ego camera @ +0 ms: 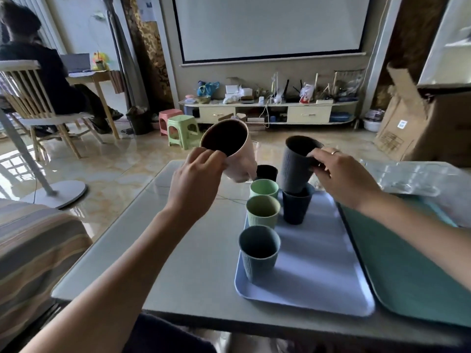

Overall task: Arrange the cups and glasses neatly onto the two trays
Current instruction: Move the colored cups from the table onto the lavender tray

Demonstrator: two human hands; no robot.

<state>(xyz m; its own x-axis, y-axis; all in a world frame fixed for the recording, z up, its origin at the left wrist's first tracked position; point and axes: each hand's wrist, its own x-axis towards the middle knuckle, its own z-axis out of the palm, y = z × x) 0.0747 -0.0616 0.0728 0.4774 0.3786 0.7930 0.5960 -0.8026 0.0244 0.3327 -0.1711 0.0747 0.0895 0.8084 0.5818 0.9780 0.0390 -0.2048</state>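
My left hand (197,174) pinches the rim of a pink cup (235,151), held tilted in the air above the table's far side. My right hand (341,174) grips the rim of a grey ribbed cup (295,166), lifted just above a dark blue cup (295,207). On the lavender tray (318,263) stand a blue-grey cup (258,253), two green cups (262,211) (263,188) in a row, and the dark blue cup. A black cup (266,172) stands behind them. The teal tray (407,263) lies to the right, bare.
The trays sit on a grey table (178,238). A crinkled clear plastic sheet (413,177) lies at the table's far right. A striped sofa edge is at the left. A person sits on a chair at the far left, and cardboard boxes stand at the right.
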